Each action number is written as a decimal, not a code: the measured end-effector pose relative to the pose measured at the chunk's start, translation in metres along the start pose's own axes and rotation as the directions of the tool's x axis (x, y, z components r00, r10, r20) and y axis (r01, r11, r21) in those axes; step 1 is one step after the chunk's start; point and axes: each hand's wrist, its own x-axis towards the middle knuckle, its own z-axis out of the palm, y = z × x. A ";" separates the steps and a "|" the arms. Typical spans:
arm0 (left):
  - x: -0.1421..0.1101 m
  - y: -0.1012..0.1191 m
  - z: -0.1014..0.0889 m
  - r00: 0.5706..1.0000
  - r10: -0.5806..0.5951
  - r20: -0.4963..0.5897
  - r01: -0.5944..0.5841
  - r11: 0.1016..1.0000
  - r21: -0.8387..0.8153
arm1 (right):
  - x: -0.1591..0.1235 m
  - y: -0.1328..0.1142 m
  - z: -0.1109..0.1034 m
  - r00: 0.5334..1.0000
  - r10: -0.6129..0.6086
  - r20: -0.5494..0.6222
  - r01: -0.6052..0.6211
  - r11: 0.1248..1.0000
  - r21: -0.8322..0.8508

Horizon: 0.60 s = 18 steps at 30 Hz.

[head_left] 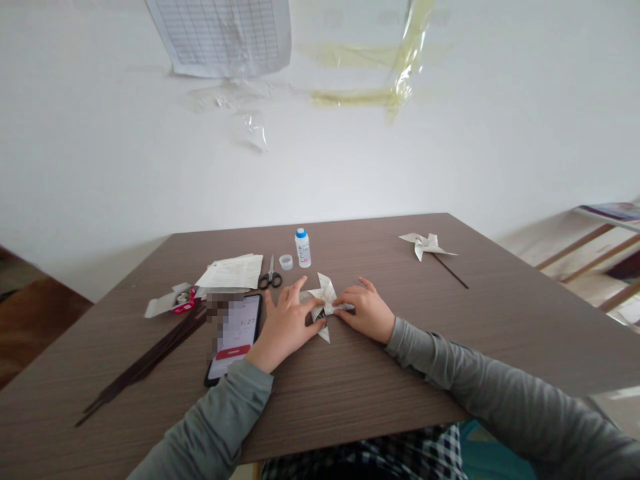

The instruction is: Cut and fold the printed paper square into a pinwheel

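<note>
A folded paper pinwheel point(325, 295) lies flat on the brown table point(350, 380), between both hands. My left hand point(285, 323) rests on its left side with the fingers spread and the thumb pressing near the centre. My right hand point(364, 310) presses the paper's right side with curled fingers pinched on a flap. Both sleeves are grey.
A phone point(234, 337) lies left of my left hand. Dark thin sticks point(145, 363) and a small red-and-white box point(183, 300) lie further left. Papers point(233, 272), scissors point(271, 277), a cap point(286, 261) and a glue bottle point(303, 247) stand behind. A finished pinwheel on a stick point(427, 247) lies far right.
</note>
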 end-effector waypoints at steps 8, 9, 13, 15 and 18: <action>0.000 0.002 -0.003 1.000 0.003 0.013 -0.003 1.000 0.015 | 0.000 0.000 0.000 1.000 -0.003 -0.002 0.003 1.000 -0.008; 0.000 0.002 -0.002 1.000 0.005 0.015 -0.005 1.000 0.011 | 0.000 0.000 0.000 1.000 -0.002 0.000 0.002 1.000 -0.008; 0.000 0.000 0.001 1.000 0.017 0.018 -0.016 1.000 -0.015 | 0.000 0.001 0.000 1.000 -0.008 -0.003 0.008 1.000 0.000; 0.001 -0.001 0.002 1.000 0.020 0.020 -0.020 1.000 -0.022 | 0.000 0.001 0.001 1.000 -0.011 -0.009 0.011 1.000 0.002; 0.002 -0.001 0.002 0.999 0.017 0.031 -0.016 0.999 -0.028 | 0.001 0.001 0.001 1.000 -0.003 -0.002 0.003 1.000 0.008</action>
